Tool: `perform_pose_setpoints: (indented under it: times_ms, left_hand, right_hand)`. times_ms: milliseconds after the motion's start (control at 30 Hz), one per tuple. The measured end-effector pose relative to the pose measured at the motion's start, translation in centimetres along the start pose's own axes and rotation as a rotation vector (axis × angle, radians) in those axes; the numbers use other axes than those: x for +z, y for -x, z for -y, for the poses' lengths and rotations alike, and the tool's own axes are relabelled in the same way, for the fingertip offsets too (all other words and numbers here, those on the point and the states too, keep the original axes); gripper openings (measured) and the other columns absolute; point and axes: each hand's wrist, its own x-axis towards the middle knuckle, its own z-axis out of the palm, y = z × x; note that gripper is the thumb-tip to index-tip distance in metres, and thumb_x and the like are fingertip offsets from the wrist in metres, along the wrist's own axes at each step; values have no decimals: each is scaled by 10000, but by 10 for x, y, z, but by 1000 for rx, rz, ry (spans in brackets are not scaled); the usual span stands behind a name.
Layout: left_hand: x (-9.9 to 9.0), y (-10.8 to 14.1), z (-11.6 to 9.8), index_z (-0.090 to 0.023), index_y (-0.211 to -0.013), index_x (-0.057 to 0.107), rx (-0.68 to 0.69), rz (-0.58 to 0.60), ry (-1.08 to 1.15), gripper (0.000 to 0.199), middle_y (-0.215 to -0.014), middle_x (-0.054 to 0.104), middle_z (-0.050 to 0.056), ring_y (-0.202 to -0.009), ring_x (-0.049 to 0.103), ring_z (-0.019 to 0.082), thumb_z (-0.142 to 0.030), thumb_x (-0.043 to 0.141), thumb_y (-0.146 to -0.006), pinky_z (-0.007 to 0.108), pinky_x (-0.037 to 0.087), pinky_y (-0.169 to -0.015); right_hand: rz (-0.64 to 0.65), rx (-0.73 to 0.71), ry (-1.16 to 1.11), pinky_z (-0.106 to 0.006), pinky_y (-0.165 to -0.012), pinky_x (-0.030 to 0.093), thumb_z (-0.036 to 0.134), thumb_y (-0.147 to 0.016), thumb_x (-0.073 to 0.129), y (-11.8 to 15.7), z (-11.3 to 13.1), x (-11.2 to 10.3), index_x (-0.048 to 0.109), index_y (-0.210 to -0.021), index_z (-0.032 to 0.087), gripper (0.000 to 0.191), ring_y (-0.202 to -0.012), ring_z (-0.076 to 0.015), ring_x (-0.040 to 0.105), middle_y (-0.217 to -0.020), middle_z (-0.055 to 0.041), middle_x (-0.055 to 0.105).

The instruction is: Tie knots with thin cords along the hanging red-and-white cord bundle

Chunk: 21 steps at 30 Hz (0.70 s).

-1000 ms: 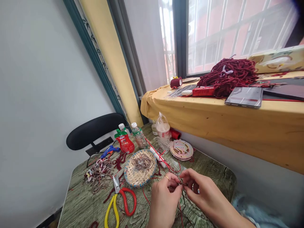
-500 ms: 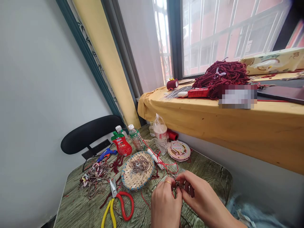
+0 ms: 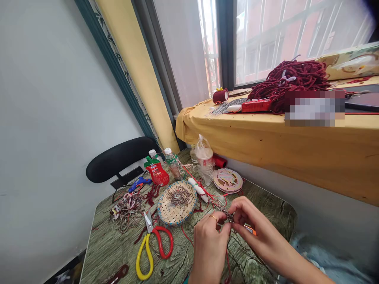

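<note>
Two bare hands at work over the near right part of the wood-grained surface (image 3: 106,240). Left hand (image 3: 211,241): closed, gold ring on a finger, thumb and fingertips pinching a tangle of thin dark cord (image 3: 228,216). Right hand (image 3: 251,223): fingers curled, fingertips gripping the same cord, close against the left's. Finer knot detail too small to tell. Cord ends trail toward the near edge; an orange item (image 3: 250,230) shows partly behind the right hand.

Just beyond the hands, toward the far corner: white roll (image 3: 196,187) with red cord (image 3: 207,192) across it. Left of the roll, woven basket (image 3: 166,214), blue-laced rim, cord snippets (image 3: 179,196) inside. Scissors (image 3: 151,229) nearer the left edge, one handle red, one yellow, blades toward the far edge and slightly parted. Heap of mixed scraps (image 3: 127,208) by the left corner; blue glue gun (image 3: 139,183) just past it.

Along the far edge: red pouch (image 3: 158,173) with green cap, then bottle (image 3: 175,165), upright. Bagged cup (image 3: 204,161) in the far corner. Round pink-and-brown disc (image 3: 227,180) lies flat by the right edge, below the cloth-covered ledge (image 3: 266,146); dark red yarn (image 3: 296,79) piled up there.
</note>
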Motion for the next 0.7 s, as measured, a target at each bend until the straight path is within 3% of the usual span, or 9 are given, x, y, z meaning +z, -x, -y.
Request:
perform_pose_setpoints:
  times_ms: [133,333,533,700]
  left_hand:
    - [2,-1,3,-201,-805,648,-69,-56,77,163,-820,653,63,-729,565,200,-230,563,-669,301,420,-686]
    - [7,-5,0,-166,-755,548,-184,-25,411,124,-763,624,54,-728,577,170,-182,582,-638,247,454,-626]
    - [4,-6,-5,-161,-700,486,-192,-2,515,131,-698,563,14,-658,559,127,-145,585,-616,209,451,-592]
    - [-2,-6,-5,-155,-717,514,-191,24,521,132,-697,580,27,-683,561,135,-151,597,-614,213,450,-617]
  right_hand:
    - [15,88,-210,-235,-599,381,250,-828,402,0,-8,-4,399,-899,229,74,-684,-122,409,-780,6,412]
    - [69,284,-490,-214,-497,299,343,-765,497,-2,-13,-5,366,-935,227,244,-584,-103,394,-642,46,418]
    - [34,390,-508,-187,-430,252,265,-697,539,-9,-11,-6,429,-946,198,281,-484,-66,356,-565,68,436]
    - [13,360,-421,-185,-440,324,271,-685,550,-9,-9,-8,505,-905,184,241,-530,-76,436,-671,27,509]
